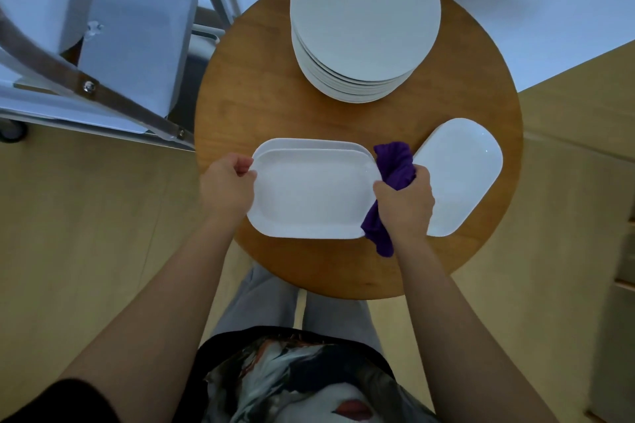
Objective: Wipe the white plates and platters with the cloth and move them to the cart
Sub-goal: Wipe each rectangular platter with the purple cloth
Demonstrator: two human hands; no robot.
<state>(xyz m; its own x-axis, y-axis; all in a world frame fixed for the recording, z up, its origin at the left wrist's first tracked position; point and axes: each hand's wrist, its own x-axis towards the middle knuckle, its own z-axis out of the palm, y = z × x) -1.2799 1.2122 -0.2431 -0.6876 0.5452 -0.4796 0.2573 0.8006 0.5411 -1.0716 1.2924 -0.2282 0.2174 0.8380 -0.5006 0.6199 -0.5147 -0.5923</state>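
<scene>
1. top platter (311, 197): white, rectangular with rounded corners; sits on a second platter (309, 144) of like shape, whose far rim shows beyond it; both near the front of the round wooden table (261, 86); whether the top one is lifted clear cannot be told; risk: scraping or chipping if it is dragged rather than raised.
2. left hand (228, 187): fingers curled over the left short edge of the top platter, thumb on the rim; a pinch on a thin rim only; risk: glazed ware may slip or tilt out of so shallow a hold.
3. right hand (405, 204): fingers closed around the purple cloth (393, 165), bunched against the platter's right edge; risk: the cloth pads the grip on that side, so the platter could slide on the fabric; a dangling tail below the hand may catch on the table edge.
4. oval platter (458, 175): just beside the right hand, overhanging toward the table's right edge; risk: a knock from the wrist or cloth could push it off.
5. stack of round plates (364, 17): tall, at the far side, leaning past the table rim; risk: a jolt to the table may shift it.
6. cart (103, 86): metal frame, to the left; risk: its struts stand in the carrying path.
</scene>
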